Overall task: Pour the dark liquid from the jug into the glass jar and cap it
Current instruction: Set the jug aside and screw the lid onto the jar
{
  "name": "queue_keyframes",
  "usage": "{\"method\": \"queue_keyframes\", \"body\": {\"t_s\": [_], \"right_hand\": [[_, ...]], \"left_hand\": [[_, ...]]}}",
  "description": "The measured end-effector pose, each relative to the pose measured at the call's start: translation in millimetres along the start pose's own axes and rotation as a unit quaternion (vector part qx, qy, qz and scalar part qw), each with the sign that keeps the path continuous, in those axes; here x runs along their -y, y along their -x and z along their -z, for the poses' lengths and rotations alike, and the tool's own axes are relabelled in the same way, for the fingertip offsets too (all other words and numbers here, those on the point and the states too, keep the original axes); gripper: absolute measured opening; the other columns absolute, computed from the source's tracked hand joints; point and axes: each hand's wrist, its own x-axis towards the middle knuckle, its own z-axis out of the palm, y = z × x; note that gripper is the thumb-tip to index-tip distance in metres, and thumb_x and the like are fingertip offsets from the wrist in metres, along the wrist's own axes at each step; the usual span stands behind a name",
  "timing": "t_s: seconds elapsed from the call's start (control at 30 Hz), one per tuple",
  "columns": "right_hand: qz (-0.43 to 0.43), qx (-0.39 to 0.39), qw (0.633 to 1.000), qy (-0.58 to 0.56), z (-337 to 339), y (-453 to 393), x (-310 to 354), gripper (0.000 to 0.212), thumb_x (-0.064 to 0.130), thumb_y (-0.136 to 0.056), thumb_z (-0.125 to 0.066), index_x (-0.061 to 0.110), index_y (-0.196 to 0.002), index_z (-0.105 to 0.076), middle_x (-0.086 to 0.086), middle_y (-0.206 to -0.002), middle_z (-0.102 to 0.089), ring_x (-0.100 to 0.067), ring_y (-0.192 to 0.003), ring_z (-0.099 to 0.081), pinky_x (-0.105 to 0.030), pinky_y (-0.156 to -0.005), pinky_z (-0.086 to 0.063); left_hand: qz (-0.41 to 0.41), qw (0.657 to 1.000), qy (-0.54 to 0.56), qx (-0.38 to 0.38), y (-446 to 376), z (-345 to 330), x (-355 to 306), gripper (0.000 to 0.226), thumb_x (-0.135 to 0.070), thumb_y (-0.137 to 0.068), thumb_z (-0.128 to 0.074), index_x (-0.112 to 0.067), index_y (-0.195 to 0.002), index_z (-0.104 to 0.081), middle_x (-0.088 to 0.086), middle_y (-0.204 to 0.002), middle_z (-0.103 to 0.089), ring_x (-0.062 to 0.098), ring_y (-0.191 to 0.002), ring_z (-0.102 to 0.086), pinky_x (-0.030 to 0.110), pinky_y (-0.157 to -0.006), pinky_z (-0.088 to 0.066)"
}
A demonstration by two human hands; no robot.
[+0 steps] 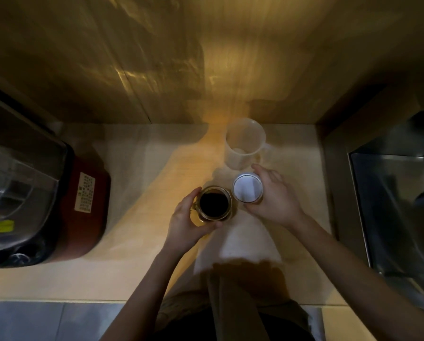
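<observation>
A glass jar [213, 204] stands open on the wooden counter, filled with dark liquid near its rim. My left hand [186, 222] wraps around its left and near side. Just to its right my right hand [272, 195] grips a white round cap [246, 187], held level with the jar's mouth and beside it, not over it. Behind them the translucent plastic jug [244, 143] stands upright and looks empty, its handle toward the right.
A red and black appliance with a clear lid [41, 193] fills the counter's left side. A steel sink [397, 207] lies on the right. A wooden wall [156, 57] closes the back. The counter's front edge [83, 300] is near my body.
</observation>
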Motion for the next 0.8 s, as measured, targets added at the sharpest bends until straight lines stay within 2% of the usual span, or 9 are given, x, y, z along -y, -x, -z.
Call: {"method": "queue_keyframes", "body": {"t_s": [0.17, 0.3, 0.47, 0.57, 0.63, 0.73, 0.8], "right_hand": [[0.108, 0.036, 0.988, 0.105, 37.6, 9.6, 15.0, 0.095, 0.050, -0.061, -0.078, 0.023, -0.140, -0.032, 0.002, -0.128, -0.052, -0.019, -0.119, -0.043, -0.031, -0.093, -0.033], [0.141, 0.065, 0.977, 0.148, 54.2, 14.9, 33.5, 0.096, 0.043, -0.060, -0.078, 0.022, -0.140, -0.030, 0.005, -0.130, -0.051, -0.018, -0.120, -0.041, -0.030, -0.097, -0.031], [0.191, 0.063, 0.974, 0.108, 62.0, 17.9, 61.6, 0.097, 0.039, -0.064, -0.078, 0.014, -0.143, -0.029, -0.004, -0.139, -0.047, -0.022, -0.127, -0.042, -0.033, -0.106, -0.034], [0.200, 0.085, 0.971, 0.099, 53.8, 14.9, 79.0, 0.101, 0.038, -0.061, -0.079, 0.017, -0.144, -0.025, -0.005, -0.139, -0.046, -0.025, -0.125, -0.046, -0.038, -0.103, -0.040], [0.211, 0.095, 0.964, 0.133, 48.3, 14.4, 89.7, 0.101, 0.040, -0.062, -0.079, 0.018, -0.143, -0.024, -0.005, -0.137, -0.046, -0.025, -0.123, -0.047, -0.038, -0.101, -0.037], [0.233, 0.101, 0.944, 0.211, 42.5, 15.0, 105.7, 0.094, 0.042, -0.066, -0.078, 0.018, -0.141, -0.026, -0.005, -0.135, -0.046, -0.024, -0.122, -0.047, -0.040, -0.102, -0.032], [0.242, 0.106, 0.931, 0.251, 40.2, 13.5, 113.2, 0.083, 0.042, -0.070, -0.076, 0.017, -0.137, -0.035, -0.005, -0.132, -0.049, -0.024, -0.119, -0.048, -0.041, -0.102, -0.033]], "left_hand": [[0.001, 1.000, -0.025, 0.018, -3.6, 2.5, 1.1, 0.100, -0.066, -0.048, -0.069, -0.028, -0.134, -0.036, -0.002, -0.136, -0.052, 0.017, -0.125, -0.046, 0.037, -0.103, -0.041], [0.007, 1.000, -0.020, 0.014, -2.9, 2.6, 1.2, 0.098, -0.066, -0.046, -0.071, -0.030, -0.131, -0.038, -0.001, -0.132, -0.056, 0.018, -0.123, -0.048, 0.043, -0.101, -0.044], [0.006, 1.000, -0.017, 0.013, -2.2, 4.9, -1.0, 0.099, -0.068, -0.045, -0.071, -0.031, -0.131, -0.038, -0.001, -0.131, -0.057, 0.018, -0.123, -0.049, 0.044, -0.100, -0.045], [0.004, 1.000, -0.020, 0.015, -1.1, 5.0, -2.0, 0.099, -0.069, -0.045, -0.070, -0.032, -0.131, -0.036, -0.001, -0.131, -0.056, 0.019, -0.123, -0.050, 0.045, -0.099, -0.046], [-0.001, 1.000, -0.019, 0.013, -0.4, 4.7, -3.2, 0.098, -0.068, -0.045, -0.070, -0.032, -0.130, -0.037, 0.000, -0.131, -0.056, 0.020, -0.121, -0.050, 0.046, -0.097, -0.046], [-0.004, 1.000, -0.021, 0.008, 0.1, 4.2, -3.2, 0.095, -0.068, -0.044, -0.070, -0.031, -0.126, -0.039, 0.001, -0.126, -0.059, 0.023, -0.117, -0.052, 0.048, -0.094, -0.047], [-0.006, 1.000, -0.020, 0.005, 0.5, 3.7, -2.0, 0.094, -0.067, -0.044, -0.070, -0.029, -0.125, -0.040, 0.002, -0.123, -0.060, 0.023, -0.114, -0.053, 0.048, -0.091, -0.049]]}}
